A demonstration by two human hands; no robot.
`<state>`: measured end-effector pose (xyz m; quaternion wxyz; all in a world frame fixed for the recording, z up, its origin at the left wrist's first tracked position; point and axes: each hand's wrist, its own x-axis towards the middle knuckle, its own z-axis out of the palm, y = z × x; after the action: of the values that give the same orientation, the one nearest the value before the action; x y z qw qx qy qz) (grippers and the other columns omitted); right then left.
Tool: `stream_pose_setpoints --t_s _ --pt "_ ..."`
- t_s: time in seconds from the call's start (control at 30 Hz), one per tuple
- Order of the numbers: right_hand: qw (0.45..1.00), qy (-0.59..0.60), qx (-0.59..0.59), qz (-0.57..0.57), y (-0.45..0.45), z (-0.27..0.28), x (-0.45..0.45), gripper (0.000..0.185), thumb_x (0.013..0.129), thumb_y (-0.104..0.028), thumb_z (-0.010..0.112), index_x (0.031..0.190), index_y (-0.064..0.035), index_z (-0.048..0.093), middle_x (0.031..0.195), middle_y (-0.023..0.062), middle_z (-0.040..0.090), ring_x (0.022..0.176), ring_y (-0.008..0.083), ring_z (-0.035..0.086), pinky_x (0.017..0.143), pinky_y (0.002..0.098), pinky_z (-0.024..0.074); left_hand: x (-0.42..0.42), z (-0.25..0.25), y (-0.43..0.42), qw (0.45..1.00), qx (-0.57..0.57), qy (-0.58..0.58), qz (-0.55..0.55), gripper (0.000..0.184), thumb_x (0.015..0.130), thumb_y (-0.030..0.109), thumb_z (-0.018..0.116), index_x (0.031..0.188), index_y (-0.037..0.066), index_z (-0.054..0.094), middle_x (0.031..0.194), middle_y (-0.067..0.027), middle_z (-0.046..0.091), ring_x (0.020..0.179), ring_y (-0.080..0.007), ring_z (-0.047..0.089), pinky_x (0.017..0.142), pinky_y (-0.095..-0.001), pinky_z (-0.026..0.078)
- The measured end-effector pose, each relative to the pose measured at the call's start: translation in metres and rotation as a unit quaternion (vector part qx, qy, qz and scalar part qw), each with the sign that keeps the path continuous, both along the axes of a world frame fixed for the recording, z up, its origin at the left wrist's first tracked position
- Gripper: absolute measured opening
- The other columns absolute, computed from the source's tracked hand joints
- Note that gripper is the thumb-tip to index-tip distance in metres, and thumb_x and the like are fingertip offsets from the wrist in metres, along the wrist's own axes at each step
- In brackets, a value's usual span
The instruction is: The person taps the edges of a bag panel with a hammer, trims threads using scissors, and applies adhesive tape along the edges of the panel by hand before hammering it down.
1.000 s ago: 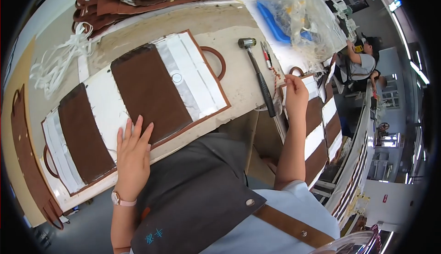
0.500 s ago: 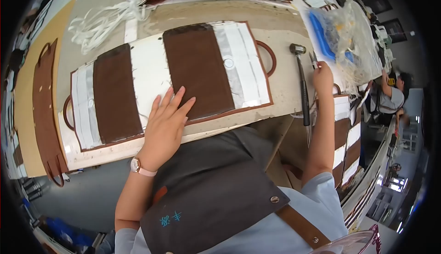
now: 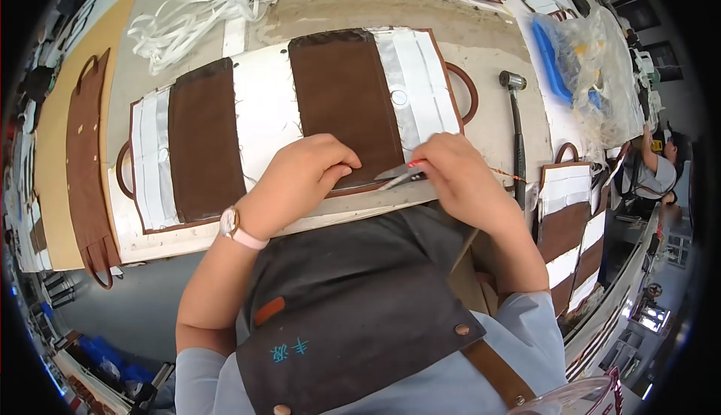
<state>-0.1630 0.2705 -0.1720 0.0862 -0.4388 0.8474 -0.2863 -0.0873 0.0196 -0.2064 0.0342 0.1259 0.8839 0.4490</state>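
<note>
A bag panel [image 3: 263, 133] lies on the bench before me, white with two brown fabric strips and brown trim, a curved handle at each end. My left hand [image 3: 300, 178] rests on its near edge, thumb and fingers pinched together over the right brown strip [image 3: 345, 99]; whatever is between them is too small to see. My right hand [image 3: 466, 182] grips thread snips [image 3: 392, 178] with a red mark. Their parted blades point left at the panel's near edge, just right of my left fingertips. A patterned cord shows behind the right hand.
A black-handled hammer [image 3: 516, 129] lies right of the panel. Beyond it sit a blue tray [image 3: 552, 62] and a clear plastic bag [image 3: 601, 69]. White tape [image 3: 188, 28] is heaped at the back left. A brown handled piece [image 3: 88, 167] lies left. Another person [image 3: 653, 171] is far right.
My right hand has come from beside the hammer to the panel's near edge, bringing the snips. My left hand, flat before, has shifted right and its fingers have closed.
</note>
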Motion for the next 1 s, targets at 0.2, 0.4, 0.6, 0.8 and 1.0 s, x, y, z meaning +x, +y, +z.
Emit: stream_pose_setpoints --t_s 0.2,0.4,0.6,0.8,1.0 --pt "0.992 0.107 -0.016 0.067 -0.023 -0.021 -0.009 0.019 0.082 -0.020 0.074 0.085 -0.0061 0.060 0.082 0.0077 0.055 0.082 0.0266 0.055 0.078 0.0375 0.0414 -0.021 -0.001 0.001 0.994 -0.045 -0.065 -0.081 0.011 0.082 0.008 0.072 0.092 0.004 0.067 0.083 -0.0078 0.062 0.075 -0.0208 0.062 0.069 -0.0331 0.050" --pt "0.981 0.168 -0.028 0.091 -0.025 -0.030 -0.016 0.021 0.079 -0.021 0.076 0.081 -0.0083 0.059 0.081 0.0056 0.051 0.084 0.0252 0.053 0.080 0.0374 0.0408 -0.039 0.002 0.000 0.981 -0.061 -0.142 -0.120 0.015 0.076 0.008 0.076 0.088 0.005 0.066 0.080 -0.0043 0.060 0.073 -0.0167 0.060 0.066 -0.0310 0.048" --pt "0.979 0.168 -0.052 0.104 -0.028 -0.034 -0.017 0.021 0.078 -0.020 0.076 0.079 -0.0086 0.058 0.081 0.0056 0.050 0.086 0.0261 0.051 0.085 0.0388 0.0407 -0.040 0.002 0.001 0.981 -0.070 -0.142 -0.116 0.017 0.074 0.008 0.077 0.086 0.005 0.065 0.078 -0.0035 0.059 0.071 -0.0163 0.058 0.065 -0.0307 0.048" --pt "0.978 0.162 -0.052 0.123 -0.031 -0.031 -0.019 0.020 0.078 -0.020 0.075 0.078 -0.0084 0.059 0.081 0.0052 0.050 0.086 0.0260 0.050 0.088 0.0391 0.0409 -0.040 0.001 0.000 0.980 -0.058 -0.157 -0.112 0.018 0.073 0.008 0.077 0.086 0.006 0.065 0.077 -0.0034 0.059 0.071 -0.0167 0.058 0.065 -0.0314 0.048" --pt "0.966 0.198 -0.026 0.165 -0.036 -0.025 -0.020 0.021 0.076 -0.021 0.076 0.080 -0.0085 0.061 0.081 0.0040 0.050 0.087 0.0243 0.051 0.092 0.0398 0.0408 -0.040 0.001 0.002 0.981 -0.085 -0.133 -0.109 0.017 0.074 0.012 0.076 0.086 0.008 0.065 0.078 -0.0029 0.062 0.076 -0.0210 0.061 0.066 -0.0349 0.049"
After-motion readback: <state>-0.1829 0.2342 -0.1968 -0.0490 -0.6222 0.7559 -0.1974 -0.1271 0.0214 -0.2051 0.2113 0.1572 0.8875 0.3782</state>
